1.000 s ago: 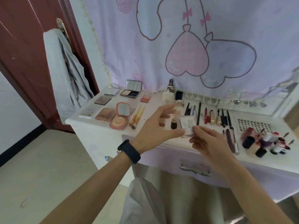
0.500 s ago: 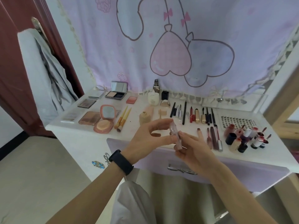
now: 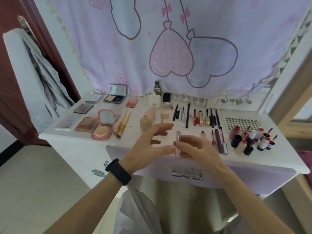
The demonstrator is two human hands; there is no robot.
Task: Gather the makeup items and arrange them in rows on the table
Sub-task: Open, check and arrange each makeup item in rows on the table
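Right hand [image 3: 199,149] holds a clear tube [image 3: 178,135] beside the left hand [image 3: 148,146].

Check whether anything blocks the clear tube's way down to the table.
Nothing visible does: the right hand grips the clear tube above bare table between the beige bottle and the lip wands.

Bare table [image 3: 133,135] between brushes [image 3: 122,123] and glosses [image 3: 219,141]

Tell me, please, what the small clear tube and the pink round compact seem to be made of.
The small clear tube, in the right hand, looks like glossy transparent plastic, maybe glass: the table shows through it. The pink round compact looks like smooth plastic; its raised lid holds a mirror.
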